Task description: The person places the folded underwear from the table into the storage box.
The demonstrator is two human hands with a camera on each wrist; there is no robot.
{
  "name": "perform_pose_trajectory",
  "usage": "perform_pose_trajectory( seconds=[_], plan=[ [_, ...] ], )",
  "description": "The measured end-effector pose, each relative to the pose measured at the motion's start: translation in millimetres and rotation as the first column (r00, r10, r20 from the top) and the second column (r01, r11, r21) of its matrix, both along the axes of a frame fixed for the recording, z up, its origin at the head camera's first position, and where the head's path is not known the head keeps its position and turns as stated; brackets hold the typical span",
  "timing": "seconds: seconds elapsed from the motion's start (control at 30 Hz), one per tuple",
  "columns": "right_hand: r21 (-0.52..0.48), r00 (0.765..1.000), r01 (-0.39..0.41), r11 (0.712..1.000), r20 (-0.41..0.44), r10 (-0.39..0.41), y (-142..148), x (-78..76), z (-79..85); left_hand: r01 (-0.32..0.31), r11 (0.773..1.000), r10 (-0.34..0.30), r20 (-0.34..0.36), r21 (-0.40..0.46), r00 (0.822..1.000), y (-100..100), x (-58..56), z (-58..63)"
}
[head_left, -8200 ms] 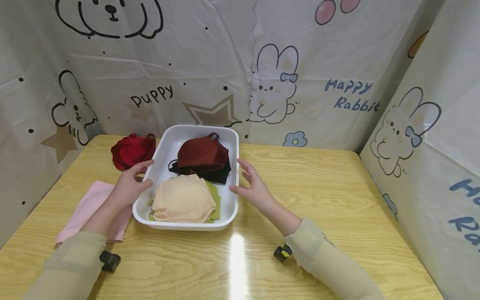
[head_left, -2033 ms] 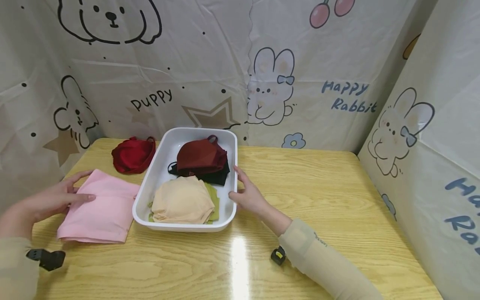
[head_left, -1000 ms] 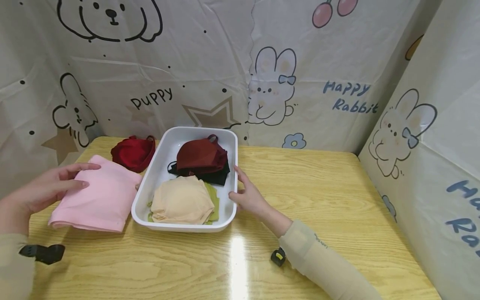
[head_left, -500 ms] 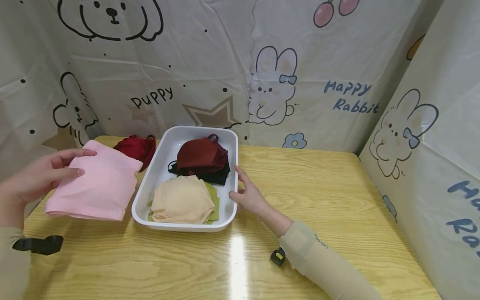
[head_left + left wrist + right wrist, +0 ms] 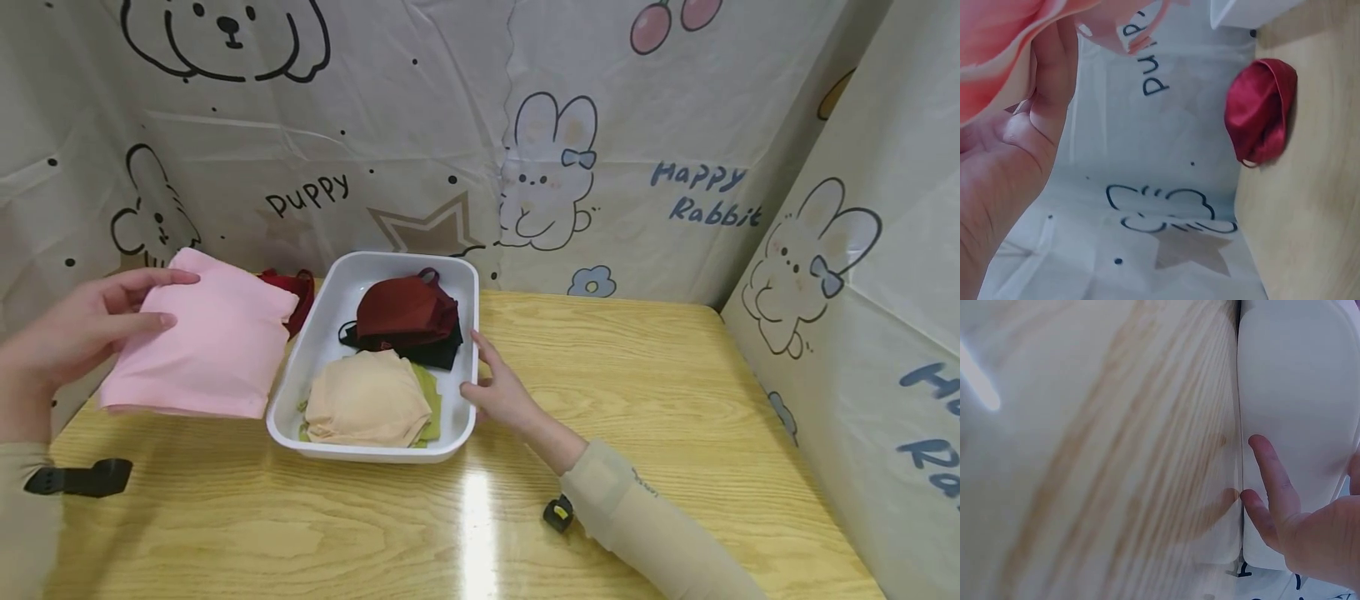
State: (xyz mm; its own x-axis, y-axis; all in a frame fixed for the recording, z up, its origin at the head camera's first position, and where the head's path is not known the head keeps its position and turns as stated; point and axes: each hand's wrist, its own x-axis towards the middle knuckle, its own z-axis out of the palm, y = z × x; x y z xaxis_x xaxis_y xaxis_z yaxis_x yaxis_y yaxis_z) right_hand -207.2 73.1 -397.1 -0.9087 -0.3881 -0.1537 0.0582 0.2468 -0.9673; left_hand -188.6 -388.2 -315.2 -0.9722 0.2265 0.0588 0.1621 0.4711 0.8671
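In the head view my left hand (image 5: 82,333) holds a folded pink bra (image 5: 206,342) above the table's left side, thumb on top and some fingers hidden beneath it. The left wrist view shows its pink layers (image 5: 997,44) and a thin strap. My right hand (image 5: 510,396) holds the right side of a white plastic bin (image 5: 296,425), thumb over the rim. In the right wrist view, its fingers (image 5: 1272,475) lie straight along the outer wall. Inside the bin, a beige bra (image 5: 367,400) lies on green fabric (image 5: 427,400), behind it a maroon bra (image 5: 401,308) on black fabric (image 5: 442,352).
A red satin bra (image 5: 1260,112) lies on the wooden table (image 5: 637,375) left of the bin, partly behind the pink one in the head view. Printed cloth (image 5: 420,108) hangs around the table's back and sides.
My left hand has left the bin, taken hold of the pink bra, and raised it off the table, up and away from me. My right hand stays at the bin, which has barely moved.
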Motion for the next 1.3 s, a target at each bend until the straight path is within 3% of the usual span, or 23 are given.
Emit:
perform_pose_trajectory(
  seconds=[0.13, 0.23, 0.3, 0.47, 0.6, 0.83, 1.2, 1.3],
  plan=[
    [0.000, 1.000, 0.004, 1.000, 0.000, -0.004, 0.1, -0.2, 0.0, 0.035, 0.990, -0.035, -0.006, 0.139, 0.999, 8.3, 0.3, 6.7],
    [0.009, 1.000, 0.006, 1.000, -0.002, -0.006, 0.0, -0.1, 0.8, 0.080, 0.954, -0.083, -0.003, 0.289, 0.997, 13.9, 0.3, 9.6],
    [0.020, 1.000, 0.007, 1.000, -0.003, -0.007, -0.1, 0.1, 1.7, 0.085, 0.941, -0.087, -0.008, 0.329, 0.996, 17.9, 0.3, 10.8],
    [0.037, 1.000, 0.009, 0.999, -0.005, -0.009, -0.7, 0.7, 3.3, 0.029, 0.950, -0.030, -0.001, 0.312, 1.000, 30.2, 2.0, 11.4],
    [0.034, 1.000, 0.008, 0.999, 0.001, -0.008, -0.7, 0.6, 3.4, 0.027, 0.944, -0.020, -0.023, 0.330, 1.000, 41.4, 2.3, 7.7],
    [0.038, 1.000, 0.003, 0.999, -0.015, -0.003, -0.2, 1.5, 3.0, 0.034, 0.910, -0.019, -0.041, 0.413, 0.999, 61.7, 2.0, 3.1],
    [0.032, 1.000, -0.001, 0.999, 0.005, 0.001, -0.1, 0.1, 1.9, -0.008, 0.873, 0.048, -0.071, 0.487, 0.996, 88.0, 7.3, -4.4],
    [0.033, 1.000, 0.002, 0.999, -0.002, -0.002, -0.4, -0.1, 1.2, 0.016, 0.857, 0.037, -0.091, 0.515, 0.995, 94.0, 8.2, -9.8]
  ],
)
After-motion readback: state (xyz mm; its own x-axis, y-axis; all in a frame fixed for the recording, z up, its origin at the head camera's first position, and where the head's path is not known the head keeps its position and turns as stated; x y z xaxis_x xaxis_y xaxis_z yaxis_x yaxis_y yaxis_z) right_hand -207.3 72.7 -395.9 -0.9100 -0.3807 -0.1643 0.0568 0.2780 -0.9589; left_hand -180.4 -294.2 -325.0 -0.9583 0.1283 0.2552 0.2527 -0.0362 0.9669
